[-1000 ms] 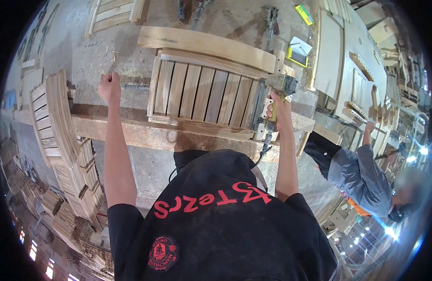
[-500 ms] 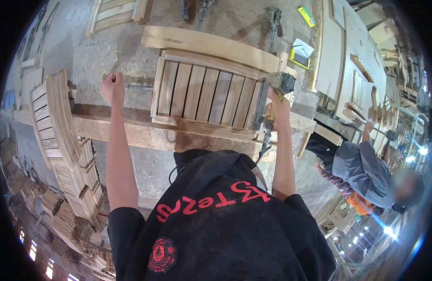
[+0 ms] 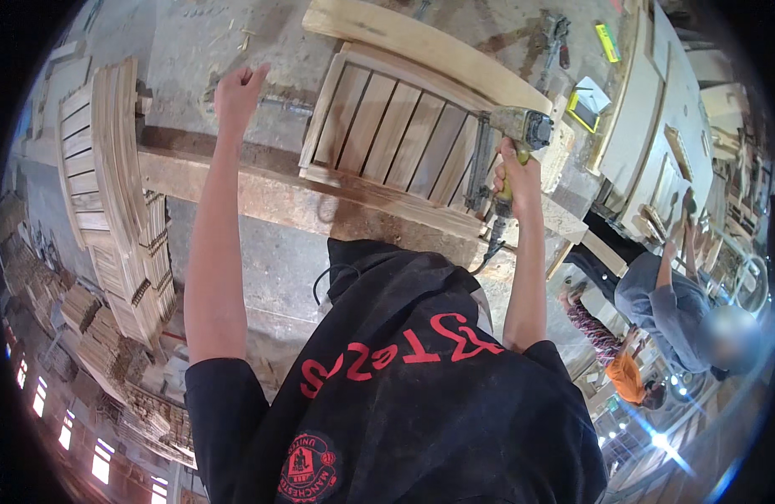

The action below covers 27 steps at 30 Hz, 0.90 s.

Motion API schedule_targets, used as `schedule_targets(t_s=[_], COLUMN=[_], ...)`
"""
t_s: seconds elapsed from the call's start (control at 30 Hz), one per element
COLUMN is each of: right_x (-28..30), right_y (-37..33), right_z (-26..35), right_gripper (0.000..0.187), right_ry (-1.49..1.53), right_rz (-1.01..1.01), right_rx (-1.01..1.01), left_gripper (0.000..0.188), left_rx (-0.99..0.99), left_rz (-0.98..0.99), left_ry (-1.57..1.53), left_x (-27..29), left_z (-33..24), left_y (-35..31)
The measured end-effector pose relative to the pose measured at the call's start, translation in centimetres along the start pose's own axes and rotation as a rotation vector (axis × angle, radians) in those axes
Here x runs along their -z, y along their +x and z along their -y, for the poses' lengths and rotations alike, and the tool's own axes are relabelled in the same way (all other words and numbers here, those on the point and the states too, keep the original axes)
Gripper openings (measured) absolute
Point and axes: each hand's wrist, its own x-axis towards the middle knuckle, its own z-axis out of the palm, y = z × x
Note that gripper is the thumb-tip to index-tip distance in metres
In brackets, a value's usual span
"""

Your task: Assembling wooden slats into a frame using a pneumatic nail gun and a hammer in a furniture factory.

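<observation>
My right hand (image 3: 518,172) is wrapped round the handle of a yellow-green and black nail gun (image 3: 509,126). The tool rests at the right end of a slatted wooden panel (image 3: 392,126), its long magazine lying across the slats and a hose fitting below the grip. A wide wooden board (image 3: 429,42) lies along the panel's far edge. Left of the panel, my left hand (image 3: 236,99) hovers above the bench with its fingers curled closed. Whatever it may hold is hidden.
A stack of slatted panels (image 3: 110,168) stands at the left. Small wood pieces (image 3: 245,39) lie on the far worktop. A yellow box (image 3: 583,111) sits beyond the nail gun, near a pale board (image 3: 648,101). At the right, a co-worker in grey (image 3: 656,294) bends over wood parts.
The view has shifted, so the panel and bench appear farther right and higher. My left hand has moved up and away, still closed. My right hand keeps its grip on the nail gun.
</observation>
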Motion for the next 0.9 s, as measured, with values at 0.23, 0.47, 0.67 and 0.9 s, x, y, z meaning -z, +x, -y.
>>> schedule_targets(t_s=[0.23,0.47,0.67,0.9], right_x=[-1.9,-6.1,-10.3,-11.6], right_y=[-0.4,0.5,2.0,1.8], right_z=[1.7,5.0,5.7,6.7], right_gripper=[0.041,0.04,0.051,0.047], right_ry=[-0.098,0.01,-0.187,-0.189], right_rz=[-0.057,0.146,0.232,0.233], right_rx=[-0.019,0.053,0.098,0.087], left_gripper=[0.051,0.051,0.047,0.037], left_rx=[-0.006,0.017,0.034,-0.007], left_rz=[0.0,0.032,-0.083,-0.099], left_ry=[-0.135,-0.146,-0.131,-0.233], left_x=[0.0,0.5,-0.1,0.3], left_z=[0.4,-0.7,-0.1,-0.9], left_y=[-0.6,-0.7,-0.7,-1.2])
